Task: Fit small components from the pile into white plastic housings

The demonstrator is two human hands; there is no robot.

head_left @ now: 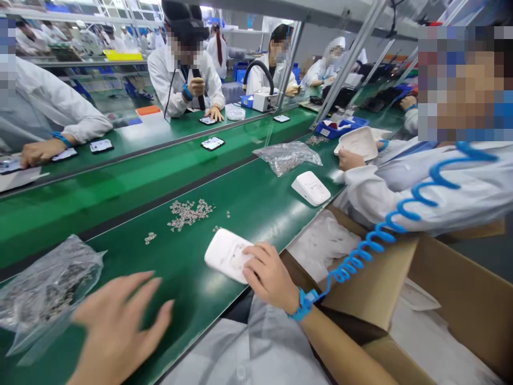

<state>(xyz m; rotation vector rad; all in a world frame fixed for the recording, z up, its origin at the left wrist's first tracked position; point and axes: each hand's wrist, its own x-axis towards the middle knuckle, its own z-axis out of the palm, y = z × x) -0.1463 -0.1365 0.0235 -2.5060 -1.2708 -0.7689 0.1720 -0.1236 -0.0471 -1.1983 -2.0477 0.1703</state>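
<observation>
A white plastic housing [225, 253] lies on the green bench near its front edge. My right hand [269, 272] grips its right end, with the fingers on the upper face. Around that wrist is a blue wrist strap [302, 303] with a coiled cord. My left hand [120, 321], slightly blurred, hovers over the bench at the lower left with its fingers spread and nothing in them. A clear plastic bag [52, 289] of small metal pieces lies beside it. Beyond the housing is a loose pile of small silvery pieces [189, 215].
Another white housing [311, 188] and a second clear bag [288, 156] lie farther right. A co-worker there holds a white shell [356, 144]. An open cardboard box [457, 299] stands below the bench edge. The blue coiled cord [385, 230] stretches across the right side.
</observation>
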